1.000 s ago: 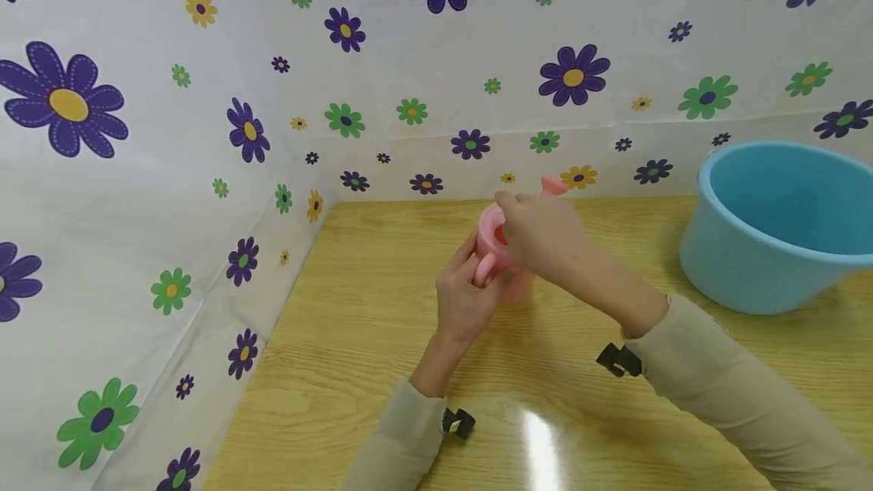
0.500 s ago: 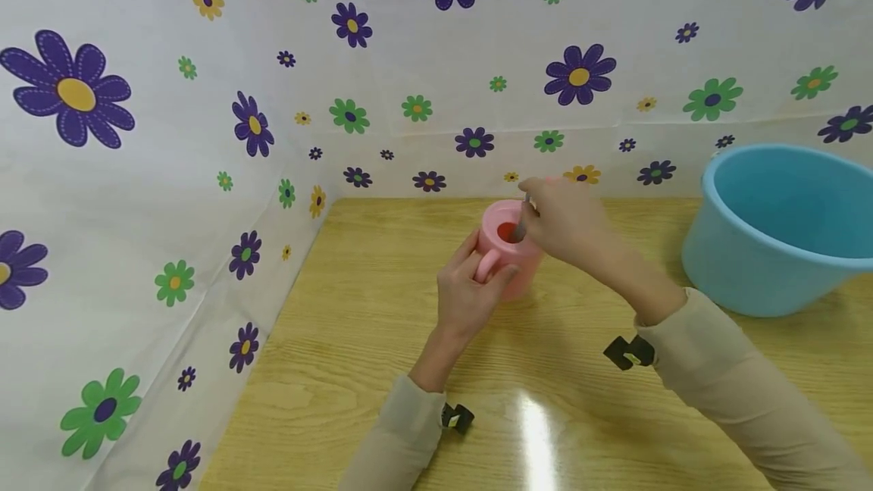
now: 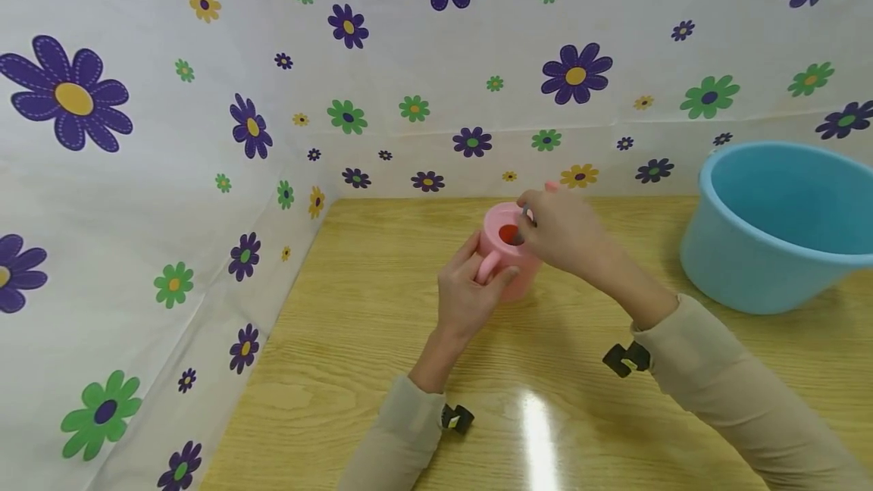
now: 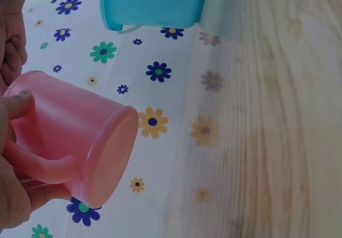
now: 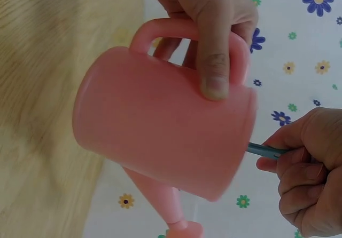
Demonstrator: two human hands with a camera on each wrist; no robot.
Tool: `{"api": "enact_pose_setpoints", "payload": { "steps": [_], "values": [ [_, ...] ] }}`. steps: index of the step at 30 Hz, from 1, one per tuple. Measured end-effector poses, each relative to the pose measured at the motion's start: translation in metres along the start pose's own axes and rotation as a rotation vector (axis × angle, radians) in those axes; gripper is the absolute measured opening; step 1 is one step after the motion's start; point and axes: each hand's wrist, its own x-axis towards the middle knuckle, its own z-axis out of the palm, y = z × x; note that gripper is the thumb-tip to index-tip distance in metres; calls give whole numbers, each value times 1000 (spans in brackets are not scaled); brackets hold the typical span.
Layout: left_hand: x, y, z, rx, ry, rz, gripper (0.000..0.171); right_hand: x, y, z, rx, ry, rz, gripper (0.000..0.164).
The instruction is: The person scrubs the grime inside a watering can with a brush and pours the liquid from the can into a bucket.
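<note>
My left hand (image 3: pixel 467 294) grips the loop handle of a pink watering can (image 3: pixel 520 275), its thumb lying along the can's side. The can is held up, and its flat underside shows in the left wrist view. In the right wrist view the spout (image 5: pixel 155 195) points away on the side opposite the handle. My right hand (image 3: pixel 566 233) pinches a thin grey-blue rod or tool handle (image 5: pixel 263 150), which reaches into the can's round top opening. The tool's far end is hidden inside, so I cannot tell its kind. Red shows within the opening.
A large light-blue tub (image 3: pixel 743 279) stands on the wood-grain table (image 3: pixel 368 339) at the right. White flowered cloth (image 3: pixel 382 82) hangs behind the table and along its left side.
My right hand has shifted slightly right from over the opening, uncovering more of it and part of the tool. My left hand keeps its grip on the watering can, almost in place.
</note>
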Motion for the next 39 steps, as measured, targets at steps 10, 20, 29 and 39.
{"api": "enact_pose_setpoints", "payload": {
  "steps": [10, 20, 29, 39],
  "values": [
    [1, -2, -2, -21, 16, -21, 36, -1, 0, -25, 114, 39, 56, 26],
    [2, 1, -1, -1, -3, 31, 45, -4, 5, -3, 106, -25, 69, 24],
    [1, 2, -2, -14, 10, 3, 40, -9, 6, -25, 140, 26, 78, 22],
    [4, 3, -2, 0, -6, 40, 46, -12, 8, -8, 140, -16, 95, 22]
  ]
}}
